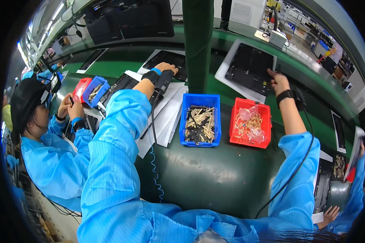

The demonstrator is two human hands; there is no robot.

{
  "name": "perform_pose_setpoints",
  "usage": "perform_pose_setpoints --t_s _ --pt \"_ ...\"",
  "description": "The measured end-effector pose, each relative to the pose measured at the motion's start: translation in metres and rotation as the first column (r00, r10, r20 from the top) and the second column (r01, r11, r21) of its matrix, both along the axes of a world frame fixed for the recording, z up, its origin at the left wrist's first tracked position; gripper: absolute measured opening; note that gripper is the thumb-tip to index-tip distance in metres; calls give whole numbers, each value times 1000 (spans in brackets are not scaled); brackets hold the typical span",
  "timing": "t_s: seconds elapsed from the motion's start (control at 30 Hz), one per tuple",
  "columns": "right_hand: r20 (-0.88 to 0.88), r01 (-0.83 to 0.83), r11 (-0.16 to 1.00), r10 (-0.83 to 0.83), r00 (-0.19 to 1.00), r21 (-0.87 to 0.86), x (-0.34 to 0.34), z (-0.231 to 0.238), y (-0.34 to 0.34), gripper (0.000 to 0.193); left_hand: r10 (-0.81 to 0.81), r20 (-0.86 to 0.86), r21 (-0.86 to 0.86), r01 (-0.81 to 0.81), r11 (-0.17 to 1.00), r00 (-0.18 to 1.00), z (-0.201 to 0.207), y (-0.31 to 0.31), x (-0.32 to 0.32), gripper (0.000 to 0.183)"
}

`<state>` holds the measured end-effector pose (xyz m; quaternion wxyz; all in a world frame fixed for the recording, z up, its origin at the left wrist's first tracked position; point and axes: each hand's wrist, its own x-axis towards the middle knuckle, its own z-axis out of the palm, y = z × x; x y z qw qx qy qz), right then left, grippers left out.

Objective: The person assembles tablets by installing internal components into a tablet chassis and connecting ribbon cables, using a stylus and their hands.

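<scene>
At the far right of the bench, my right hand [279, 83] pinches the right edge of a black laptop-sized panel [249, 67], its thumb on top. The panel is tilted and has a pale sheet [227, 75] under it. My left hand [166, 68] reaches far left, its fingers lying over another black panel [180, 60]; its fingertips are partly hard to make out. Both wrists wear black straps with a small box. Nearer me stand a blue bin [220, 121] of brass-coloured and black small parts, and a red bin [267, 139] of small bits and clear plastic film.
White sheets [166, 129] lie beside my left arm, near a coiled blue cord [153, 162]. A green post [196, 44] rises between my hands. A person in blue [54, 162] works at left; another person's hand [330, 214] shows at lower right. Dark monitors [129, 22] stand behind.
</scene>
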<state>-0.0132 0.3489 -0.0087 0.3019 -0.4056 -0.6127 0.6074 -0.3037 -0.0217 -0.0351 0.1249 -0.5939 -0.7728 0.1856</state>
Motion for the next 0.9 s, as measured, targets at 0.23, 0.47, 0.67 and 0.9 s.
perform_pose_setpoints --t_s 0.23,0.47,0.67,0.9 --pt "258 -18 990 -19 966 139 -54 -50 0 23 -2 -65 -21 1 1000 998 -11 2 -12 19" --pt "526 -364 495 -238 817 789 -18 -9 -8 54 -65 -197 171 100 980 978 47 -18 -6 49" --pt "90 -677 691 680 728 254 51 79 -190 50 -3 -358 340 133 931 934 130 -96 34 51" --pt "-382 -837 528 751 539 -144 48 80 -312 101 138 -499 452 121 884 856 169 -155 237 39"
